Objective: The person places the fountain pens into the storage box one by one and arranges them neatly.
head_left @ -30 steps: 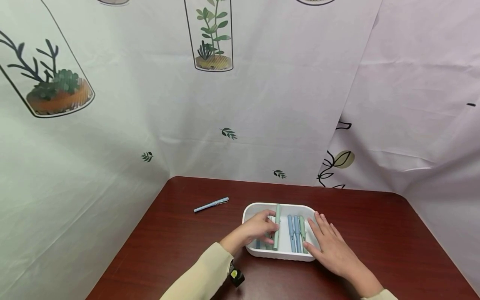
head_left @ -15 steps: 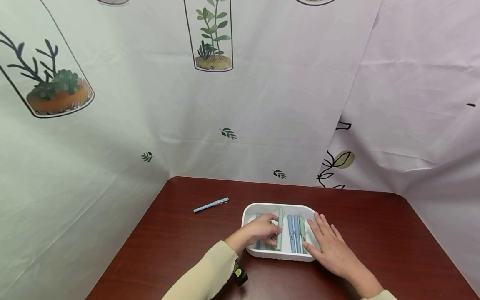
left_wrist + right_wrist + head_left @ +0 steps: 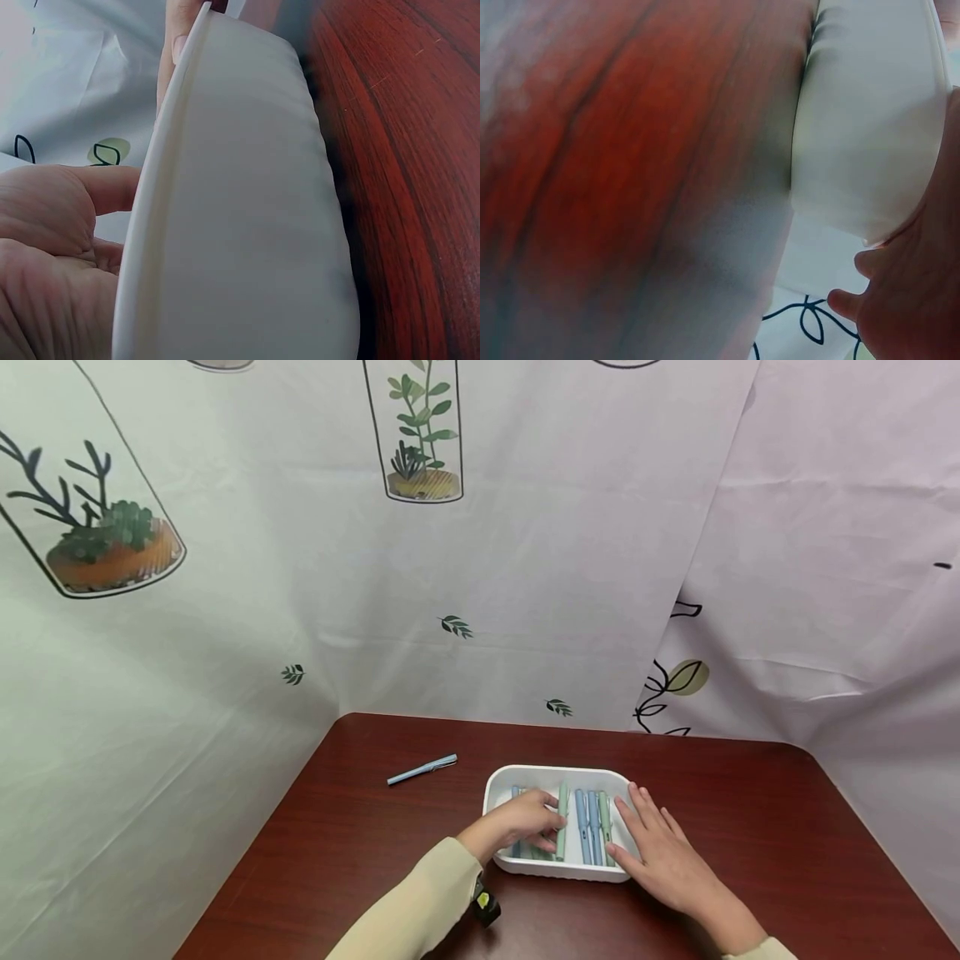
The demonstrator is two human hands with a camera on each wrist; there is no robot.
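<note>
A white tray (image 3: 551, 874) stands on the table with several blue and green pens in it. My left hand (image 3: 525, 818) reaches over its left side and grips a light green pen (image 3: 562, 822), which stands lengthwise near the middle. Partly under that hand lie a blue pen (image 3: 516, 850) and a green one. To the right, two blue pens (image 3: 588, 827) and a green pen (image 3: 605, 827) lie side by side. My right hand (image 3: 660, 852) rests on the tray's right rim, fingers straight. In the left wrist view the tray wall (image 3: 247, 187) hides the left fingertips.
A single blue pen (image 3: 422, 770) lies on the dark red wooden table (image 3: 360, 852), left of and behind the tray. A printed white cloth (image 3: 525, 568) hangs behind the table and along its sides. A small black device (image 3: 486, 906) hangs at the left wrist.
My left hand has moved slightly right and lowered the light green pen into the tray, toward the blue pair. The right hand has stayed on the rim.
</note>
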